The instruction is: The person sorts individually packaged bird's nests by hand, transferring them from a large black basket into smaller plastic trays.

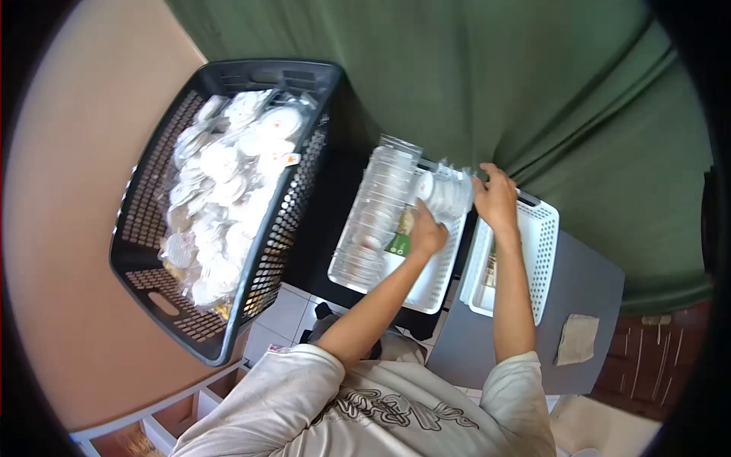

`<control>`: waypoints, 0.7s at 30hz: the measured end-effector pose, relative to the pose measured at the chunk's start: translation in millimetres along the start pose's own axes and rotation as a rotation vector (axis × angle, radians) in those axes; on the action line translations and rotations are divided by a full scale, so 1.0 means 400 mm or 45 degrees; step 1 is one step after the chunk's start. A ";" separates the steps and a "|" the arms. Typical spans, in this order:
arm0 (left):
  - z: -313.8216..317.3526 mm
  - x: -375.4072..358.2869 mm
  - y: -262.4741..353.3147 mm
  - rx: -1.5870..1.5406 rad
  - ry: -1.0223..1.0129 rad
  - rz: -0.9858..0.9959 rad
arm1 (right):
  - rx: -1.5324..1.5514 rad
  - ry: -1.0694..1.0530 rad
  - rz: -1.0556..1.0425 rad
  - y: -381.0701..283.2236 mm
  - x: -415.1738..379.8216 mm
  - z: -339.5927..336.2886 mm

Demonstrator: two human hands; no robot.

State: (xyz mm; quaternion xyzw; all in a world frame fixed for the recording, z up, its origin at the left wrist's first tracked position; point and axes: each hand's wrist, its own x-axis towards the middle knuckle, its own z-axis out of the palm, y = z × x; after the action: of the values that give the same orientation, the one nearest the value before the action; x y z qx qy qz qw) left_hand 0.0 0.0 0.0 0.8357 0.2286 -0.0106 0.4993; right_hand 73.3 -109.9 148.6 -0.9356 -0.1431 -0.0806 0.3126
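Both arms reach forward, the elbows bent. The left forearm slants toward one o'clock, its hand (430,233) back-up, one finger stretched toward eleven, the others partly hidden. The right forearm points almost to twelve; its hand (496,201), at two o'clock from the other, has bent, parted fingers.

This looks like an indoor work corner: green curtain (426,76), gray table (582,278), baskets (266,259) of plastic-wrapped goods (221,162).
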 end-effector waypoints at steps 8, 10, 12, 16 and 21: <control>-0.450 -0.291 0.224 -0.326 -0.595 0.569 | 0.199 0.007 -0.205 -0.288 -0.006 -0.116; -0.573 -0.345 0.251 -0.376 -0.560 0.712 | 0.380 -0.030 -0.269 -0.390 -0.001 -0.127; -0.694 -0.419 0.258 -0.428 -0.441 0.760 | 0.434 -0.082 -0.407 -0.475 0.009 -0.115; -0.911 -0.594 0.180 -0.361 -0.246 0.703 | 0.512 -0.253 -0.656 -0.620 0.067 -0.050; -1.100 -0.784 0.057 -0.456 0.195 0.611 | 0.247 -0.509 -0.905 -0.767 0.181 0.103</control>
State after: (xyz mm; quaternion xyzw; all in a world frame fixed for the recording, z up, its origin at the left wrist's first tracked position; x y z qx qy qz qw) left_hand -364.4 243.7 316.6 0.7629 0.0599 0.2111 0.6081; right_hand 46.6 165.1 305.5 -0.7914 -0.5219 0.0134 0.3182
